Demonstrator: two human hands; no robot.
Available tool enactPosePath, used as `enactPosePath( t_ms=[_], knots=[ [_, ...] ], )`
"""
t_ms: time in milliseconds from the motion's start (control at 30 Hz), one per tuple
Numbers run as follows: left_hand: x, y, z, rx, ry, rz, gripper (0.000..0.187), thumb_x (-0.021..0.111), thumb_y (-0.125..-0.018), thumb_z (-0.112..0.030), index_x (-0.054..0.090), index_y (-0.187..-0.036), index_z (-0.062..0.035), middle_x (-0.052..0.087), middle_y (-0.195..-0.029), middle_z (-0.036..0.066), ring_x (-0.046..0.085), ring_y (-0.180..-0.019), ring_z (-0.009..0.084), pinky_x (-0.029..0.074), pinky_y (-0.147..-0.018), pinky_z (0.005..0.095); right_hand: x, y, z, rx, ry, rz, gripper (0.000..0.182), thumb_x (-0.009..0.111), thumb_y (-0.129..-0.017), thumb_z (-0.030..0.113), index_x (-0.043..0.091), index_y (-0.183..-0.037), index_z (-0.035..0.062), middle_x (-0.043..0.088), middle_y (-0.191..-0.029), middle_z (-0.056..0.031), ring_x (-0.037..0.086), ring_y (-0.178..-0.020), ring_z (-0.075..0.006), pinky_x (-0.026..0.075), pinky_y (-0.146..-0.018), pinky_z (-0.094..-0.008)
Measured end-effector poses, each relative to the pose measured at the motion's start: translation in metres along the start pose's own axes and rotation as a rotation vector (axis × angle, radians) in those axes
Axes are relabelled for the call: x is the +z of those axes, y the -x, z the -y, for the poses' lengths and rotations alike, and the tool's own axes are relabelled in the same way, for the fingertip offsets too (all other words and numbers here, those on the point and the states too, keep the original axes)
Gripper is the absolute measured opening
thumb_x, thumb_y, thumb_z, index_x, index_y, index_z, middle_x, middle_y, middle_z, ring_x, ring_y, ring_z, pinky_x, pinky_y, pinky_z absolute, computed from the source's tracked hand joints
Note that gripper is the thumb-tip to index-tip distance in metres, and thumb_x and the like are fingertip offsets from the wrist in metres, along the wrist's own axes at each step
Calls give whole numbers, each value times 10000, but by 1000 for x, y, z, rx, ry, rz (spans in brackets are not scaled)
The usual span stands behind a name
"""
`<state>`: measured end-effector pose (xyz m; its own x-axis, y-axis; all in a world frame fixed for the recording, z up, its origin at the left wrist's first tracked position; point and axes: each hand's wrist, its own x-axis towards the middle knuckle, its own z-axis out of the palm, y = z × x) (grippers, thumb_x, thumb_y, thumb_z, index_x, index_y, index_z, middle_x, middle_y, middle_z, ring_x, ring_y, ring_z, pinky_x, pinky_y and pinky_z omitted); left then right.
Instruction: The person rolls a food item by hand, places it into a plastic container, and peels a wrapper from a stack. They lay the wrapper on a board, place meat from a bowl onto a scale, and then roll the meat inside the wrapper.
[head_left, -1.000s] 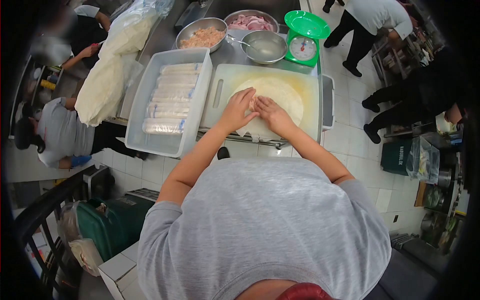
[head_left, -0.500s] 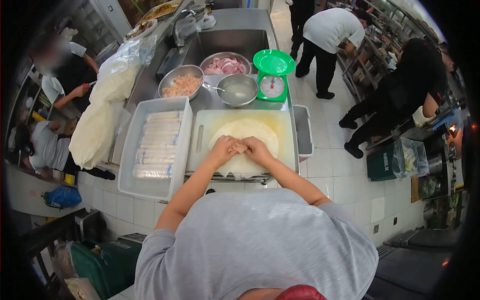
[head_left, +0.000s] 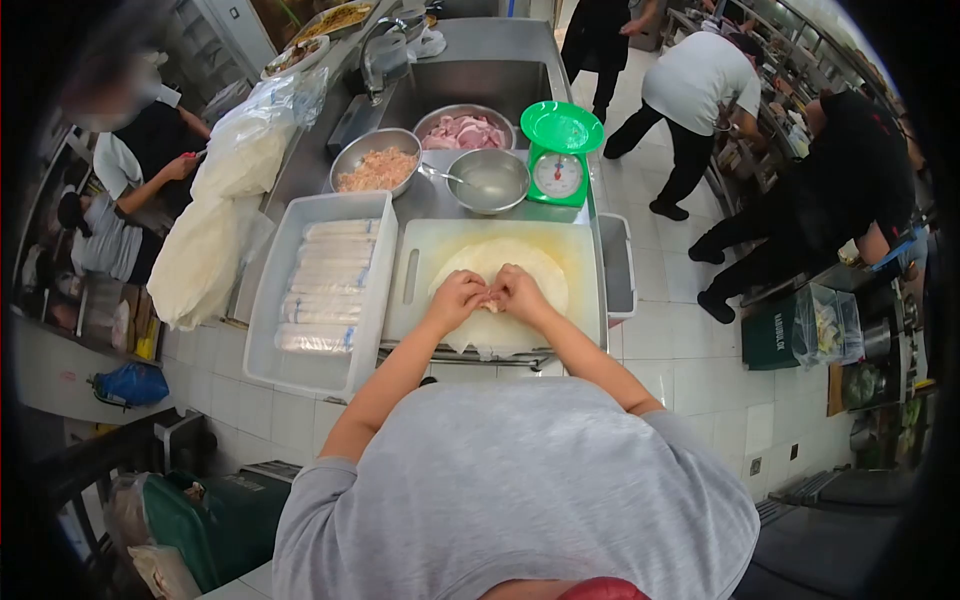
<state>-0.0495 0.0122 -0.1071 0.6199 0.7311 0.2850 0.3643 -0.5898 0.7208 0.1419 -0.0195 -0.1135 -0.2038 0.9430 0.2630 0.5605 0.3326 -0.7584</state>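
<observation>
A round pale wrapper sheet (head_left: pixel 535 262) lies on the white cutting board (head_left: pixel 412 240), its near edge hanging ragged. Over its middle, my left hand (head_left: pixel 460 298) and my right hand (head_left: pixel 520 294) meet with fingertips closed on a small pinkish piece of filling (head_left: pixel 490 301). Beyond the board stand a bowl of orange-pink shredded filling (head_left: pixel 378 168), a bowl of cloudy liquid with a spoon (head_left: pixel 490 182) and a bowl of raw meat pieces (head_left: pixel 464 131). To the left, a white plastic tub (head_left: pixel 262 290) holds several wrapped rolls (head_left: pixel 325 290).
A green scale (head_left: pixel 560 165) stands behind the board's right side. Bagged wrapper sheets (head_left: pixel 195 260) lie at the left counter edge, near a person in a black apron (head_left: pixel 160 140). More people work on the right. A grey bin (head_left: pixel 617 265) adjoins the counter.
The whole view has shifted slightly, moving the counter to the right in the picture. My hands remain together over the sheet with fingers slightly rearranged. Another person at the top now shows more.
</observation>
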Motion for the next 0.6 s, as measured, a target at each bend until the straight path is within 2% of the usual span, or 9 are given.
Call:
enactPosePath(
  t_ms=[67,133,200,267,367,433,467,533,600],
  knots=[
    [-4,8,-2,-81,94,22,406,761,-708,-189,621,-1057,-36,595,-1042,117,556,-1011,282,456,-860,347,-31,10,2,194,-447,28,20,638,-741,29,657,-746,27,605,-806,-71,570,-800,-169,442,-738,-289],
    [-11,14,-9,-25,8,-49,527,782,-683,-240,587,-1127,-34,573,-1101,138,544,-1038,296,450,-879,356,-77,37,-3,244,-731,-28,131,631,-794,119,644,-730,6,605,-780,-56,572,-766,-163,455,-755,-293],
    [-19,25,-9,4,-74,-64,635,799,-659,-288,553,-1184,-30,548,-1154,155,528,-1068,308,440,-901,365,-120,88,-33,76,-1348,41,195,593,-845,142,600,-687,27,578,-751,-94,560,-757,-192,461,-754,-334],
    [-26,27,-7,23,-144,-42,731,810,-635,-335,519,-1230,-25,520,-1203,170,509,-1101,316,425,-927,376,-143,113,-56,-110,-1613,137,149,587,-857,135,617,-782,10,596,-810,-91,557,-777,-187,467,-745,-329],
    [-24,19,-11,42,-180,-20,704,795,-630,-356,542,-1194,-19,517,-1199,139,489,-1113,311,406,-940,386,-120,90,-40,303,-1175,-23,170,619,-845,132,618,-949,-2,620,-913,-99,583,-867,-199,476,-811,-334],
    [-21,12,-20,62,-200,0,655,788,-636,-322,556,-1174,-29,527,-1180,135,499,-1094,311,410,-929,387,-77,44,11,323,-880,6,311,682,-803,120,595,-1081,9,610,-1056,-92,569,-1010,-191,455,-900,-324],
    [-18,7,-23,75,-211,8,631,785,-639,-305,562,-1165,-34,532,-1170,133,503,-1084,310,413,-923,388,-60,26,27,145,-651,67,444,732,-738,96,569,-1142,10,572,-1172,-81,516,-1140,-197,415,-977,-323],
    [-10,4,-17,61,-189,48,577,775,-645,-263,573,-1137,-41,541,-1145,130,515,-1054,306,421,-904,383,-25,10,22,-106,-75,68,499,752,-681,91,572,-1140,10,563,-1155,-99,520,-1092,-245,434,-933,-345],
    [-4,5,-6,54,-173,73,536,768,-650,-227,579,-1118,-46,547,-1126,129,524,-1026,304,427,-888,381,-9,11,13,-109,28,83,528,754,-659,103,572,-1148,21,564,-1104,-123,523,-1026,-283,438,-894,-364]
  ],
)
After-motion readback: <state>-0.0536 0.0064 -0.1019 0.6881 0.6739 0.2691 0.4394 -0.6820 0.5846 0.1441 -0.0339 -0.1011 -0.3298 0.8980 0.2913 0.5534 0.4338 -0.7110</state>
